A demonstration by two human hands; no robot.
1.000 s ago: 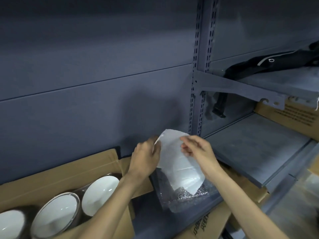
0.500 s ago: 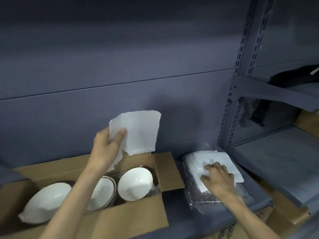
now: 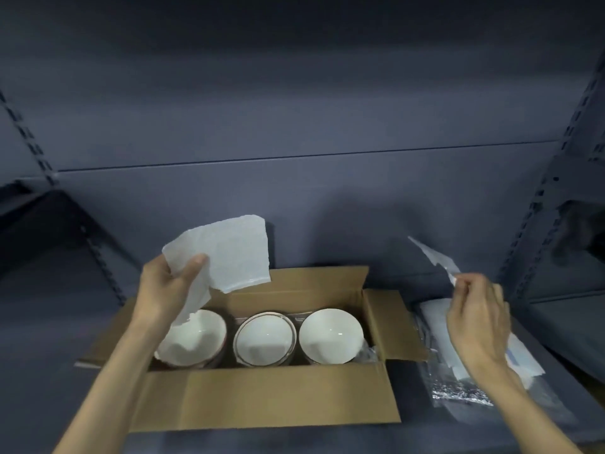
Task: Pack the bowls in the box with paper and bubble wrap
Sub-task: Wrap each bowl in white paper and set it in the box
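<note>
From the head camera, an open cardboard box (image 3: 262, 398) sits on a grey shelf (image 3: 49, 339) against a grey back panel, flaps spread. Three white bowls stand in a row inside: the left bowl (image 3: 193, 339) has a sheet of paper lying in it, the middle bowl (image 3: 264, 342) and the right bowl (image 3: 330, 335) sit just beside each other, with clear wrap showing at the box's right end. The left hand (image 3: 167, 290) hovers above the left bowl, its grip closed on a white paper sheet (image 3: 229, 257), thumb pressed on the front. The right hand (image 3: 474, 319) is off to the right of the box, fingers pinching a second sheet (image 3: 435, 260) lifted above a paper stack (image 3: 523, 358). That stack rests on bubble wrap (image 3: 465, 393) lying on the shelf just beside the box.
</note>
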